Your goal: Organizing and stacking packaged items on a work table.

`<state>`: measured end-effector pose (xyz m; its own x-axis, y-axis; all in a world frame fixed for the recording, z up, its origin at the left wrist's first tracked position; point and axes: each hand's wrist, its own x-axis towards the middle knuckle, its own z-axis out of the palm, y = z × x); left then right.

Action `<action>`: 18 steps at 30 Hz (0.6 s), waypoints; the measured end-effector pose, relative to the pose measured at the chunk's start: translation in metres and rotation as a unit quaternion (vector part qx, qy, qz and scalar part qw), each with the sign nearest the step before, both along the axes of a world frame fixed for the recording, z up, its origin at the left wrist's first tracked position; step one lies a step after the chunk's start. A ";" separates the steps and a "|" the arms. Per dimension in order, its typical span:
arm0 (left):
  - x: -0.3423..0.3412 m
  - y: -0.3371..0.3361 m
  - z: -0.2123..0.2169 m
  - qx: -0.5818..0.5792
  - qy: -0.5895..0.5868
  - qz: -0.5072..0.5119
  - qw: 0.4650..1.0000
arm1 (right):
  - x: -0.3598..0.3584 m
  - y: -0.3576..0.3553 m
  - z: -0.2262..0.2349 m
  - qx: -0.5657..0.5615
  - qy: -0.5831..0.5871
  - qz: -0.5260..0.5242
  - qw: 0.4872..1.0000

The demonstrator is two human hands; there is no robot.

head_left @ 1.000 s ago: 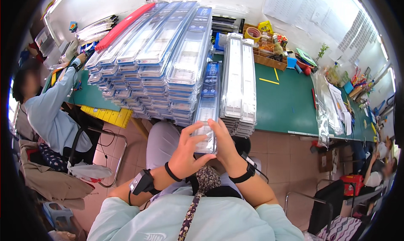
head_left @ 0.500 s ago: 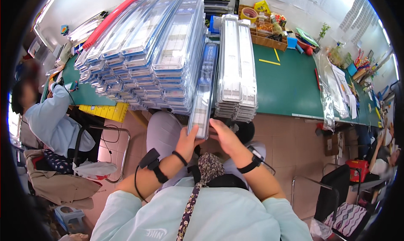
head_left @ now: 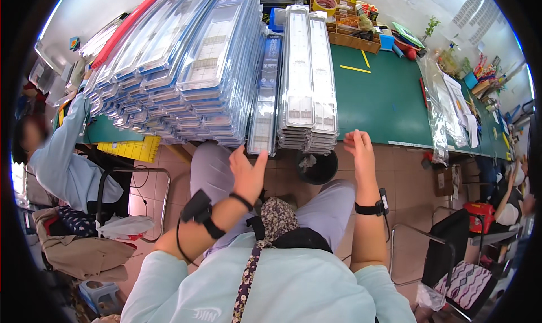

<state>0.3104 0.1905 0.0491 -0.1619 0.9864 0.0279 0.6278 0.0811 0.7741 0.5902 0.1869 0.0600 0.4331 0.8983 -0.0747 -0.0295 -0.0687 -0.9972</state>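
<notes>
Between two stacks on the table's front edge lies a long, narrow clear package with a blue card point(head_left: 267, 91). Its near end reaches toward my left hand point(head_left: 248, 175), which is open with thumb and fingers apart and holds nothing. To the package's left rises a tall pile of long clear packs with blue backing point(head_left: 206, 69). Two stacks of long white-and-clear plastic packs stand on its right, the left one point(head_left: 298, 80) and the right one point(head_left: 324, 77). Beside the right stack's near end is my right hand point(head_left: 361, 154), raised and open, with nothing in it.
The green tabletop point(head_left: 375, 103) extends right, with yellow strips point(head_left: 355, 69) on it. A wooden compartment box point(head_left: 353, 40) with tape stands behind. Below the edge is a black bin point(head_left: 317, 169). A co-worker's blue sleeve point(head_left: 73, 125) shows left; a chair point(head_left: 451, 255) stands right.
Both hands have let go of the blue-card package, which now lies between the stacks. My right hand has moved right and outward; my left has drawn slightly left.
</notes>
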 end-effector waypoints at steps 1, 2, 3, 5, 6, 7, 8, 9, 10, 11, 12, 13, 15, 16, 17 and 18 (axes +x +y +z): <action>0.004 -0.009 0.018 0.000 -0.003 -0.004 1.000 | 0.001 0.003 0.000 0.014 0.021 -0.003 1.000; 0.005 -0.021 0.045 0.104 -0.033 -0.089 0.990 | 0.000 0.009 -0.002 0.014 0.021 0.000 1.000; 0.008 -0.027 0.059 0.208 -0.062 -0.172 0.961 | -0.002 0.014 -0.003 0.020 0.045 0.021 0.999; 0.019 -0.010 0.058 0.152 -0.158 -0.196 0.956 | -0.004 0.026 -0.006 0.027 0.068 0.041 0.996; 0.027 0.005 0.055 0.095 -0.251 -0.218 0.938 | -0.005 0.033 -0.008 0.013 0.110 0.063 0.992; 0.035 0.022 0.048 0.074 -0.300 -0.217 0.926 | -0.006 0.040 -0.010 -0.001 0.150 0.083 0.985; 0.039 0.039 0.037 0.037 -0.293 -0.204 0.933 | -0.008 0.046 -0.009 0.000 0.150 0.086 0.985; 0.041 0.054 0.030 0.002 -0.284 -0.189 0.940 | -0.012 0.053 -0.007 0.013 0.180 0.107 0.978; 0.045 0.062 0.027 0.004 -0.284 -0.188 0.940 | -0.015 0.057 -0.004 0.024 0.210 0.125 0.969; 0.050 0.069 0.025 -0.037 -0.328 -0.166 0.929 | -0.018 0.061 0.000 0.024 0.210 0.127 0.969; 0.054 0.076 0.023 -0.081 -0.370 -0.145 0.914 | -0.022 0.062 0.008 0.010 0.208 0.123 0.970; 0.052 0.086 0.023 -0.182 -0.420 -0.158 0.875 | -0.026 0.062 0.015 -0.005 0.207 0.119 0.971; 0.056 0.088 0.043 -0.228 -0.486 -0.181 0.824 | -0.024 0.060 0.021 -0.011 0.216 0.110 0.970; 0.056 0.089 0.058 -0.265 -0.548 -0.198 0.769 | -0.024 0.060 0.022 -0.014 0.224 0.108 0.969; 0.055 0.095 0.056 -0.280 -0.547 -0.218 0.759 | -0.023 0.061 0.021 -0.014 0.225 0.107 0.968; 0.057 0.098 0.057 -0.281 -0.546 -0.218 0.759 | -0.021 0.064 0.017 -0.010 0.249 0.130 0.960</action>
